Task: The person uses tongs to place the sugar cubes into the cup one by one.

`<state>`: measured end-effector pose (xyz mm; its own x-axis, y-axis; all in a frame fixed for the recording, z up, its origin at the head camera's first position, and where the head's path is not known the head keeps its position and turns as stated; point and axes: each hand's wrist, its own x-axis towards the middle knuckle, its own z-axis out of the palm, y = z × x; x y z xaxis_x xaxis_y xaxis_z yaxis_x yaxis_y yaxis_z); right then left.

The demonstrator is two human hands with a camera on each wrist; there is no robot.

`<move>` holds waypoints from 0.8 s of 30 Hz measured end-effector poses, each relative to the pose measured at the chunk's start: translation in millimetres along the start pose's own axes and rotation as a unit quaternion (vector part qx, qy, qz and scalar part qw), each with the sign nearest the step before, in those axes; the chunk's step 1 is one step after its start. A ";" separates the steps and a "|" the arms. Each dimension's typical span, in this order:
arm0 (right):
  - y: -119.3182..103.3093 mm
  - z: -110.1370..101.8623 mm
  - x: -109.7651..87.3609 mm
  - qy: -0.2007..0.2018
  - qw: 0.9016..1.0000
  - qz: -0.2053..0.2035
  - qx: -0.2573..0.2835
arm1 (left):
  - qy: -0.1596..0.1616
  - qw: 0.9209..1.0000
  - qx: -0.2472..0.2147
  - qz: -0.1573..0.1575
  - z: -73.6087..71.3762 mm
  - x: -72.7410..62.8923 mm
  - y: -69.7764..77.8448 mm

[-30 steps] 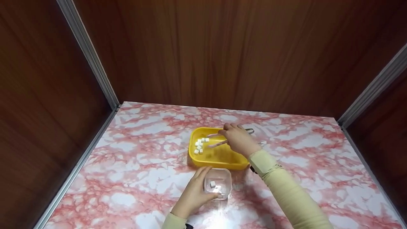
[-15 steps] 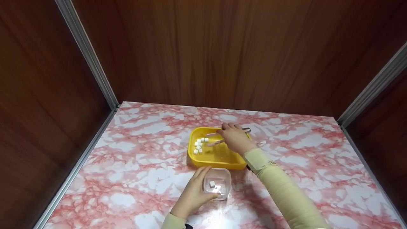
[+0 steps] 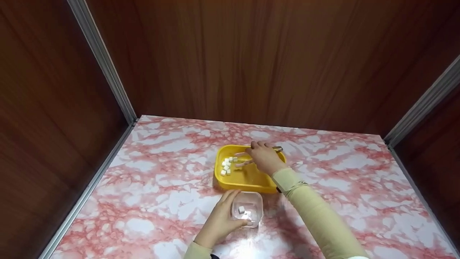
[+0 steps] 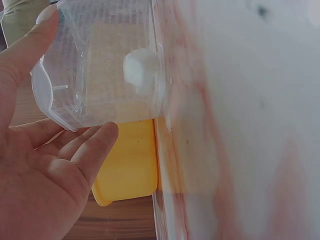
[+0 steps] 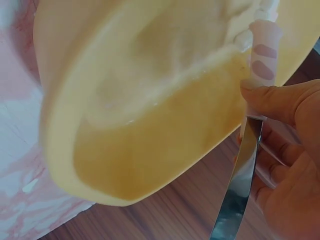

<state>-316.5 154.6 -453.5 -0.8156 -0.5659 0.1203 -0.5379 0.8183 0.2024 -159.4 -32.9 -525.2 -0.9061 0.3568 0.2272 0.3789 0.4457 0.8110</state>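
We are seeing pink-marbled tabletop [image 3: 154, 187], lower frame; brown wood-grain panels [image 3: 237, 64], upper frame; left hand [image 3: 220, 223] gripping clear container [image 3: 261, 207], right hand [image 3: 266, 158] gripping tongs [image 5: 247, 160].

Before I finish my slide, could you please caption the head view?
Left hand holding a clear box, right hand holding tongs near white cubes in a yellow tray.

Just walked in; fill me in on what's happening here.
A person's right hand holds tongs over a yellow tray, the tips spread near several white cubes at its left end. The left hand holds a clear container in front, with at least one cube inside.
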 end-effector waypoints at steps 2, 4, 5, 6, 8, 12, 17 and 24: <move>-0.2 1.9 0.9 0.004 1.000 -0.001 0.000 | -0.001 1.000 0.000 0.001 -0.3 -0.3 0.2; -0.6 2.8 2.1 0.008 1.000 -0.002 -0.001 | 0.000 1.000 -0.001 0.004 -0.7 -0.3 0.3; -0.7 3.0 2.7 0.009 1.000 -0.003 -0.002 | 0.001 1.000 -0.001 0.004 -0.7 -0.3 0.2; -0.7 3.0 3.0 0.011 1.000 -0.004 -0.005 | 0.001 1.000 -0.002 0.004 -0.6 -0.2 0.2; -0.7 3.2 3.5 0.018 1.000 -0.006 -0.010 | 0.001 1.000 -0.004 0.004 -0.1 -0.1 0.1; -1.1 4.0 4.9 0.025 0.999 -0.009 -0.020 | 0.000 1.000 -0.007 -0.002 0.8 -0.7 0.0; -1.4 6.6 8.9 0.011 1.000 0.003 -0.019 | 0.000 1.000 -0.006 0.004 0.7 -0.1 -0.1; -2.5 9.9 10.4 0.010 1.000 0.003 -0.006 | -0.002 1.000 -0.002 -0.001 0.0 0.1 0.2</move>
<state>-325.7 147.7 -462.4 -0.8138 -0.5636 0.1413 -0.5311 0.8202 0.2128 -159.4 -32.7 -525.0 -0.9060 0.3588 0.2245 0.3770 0.4433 0.8132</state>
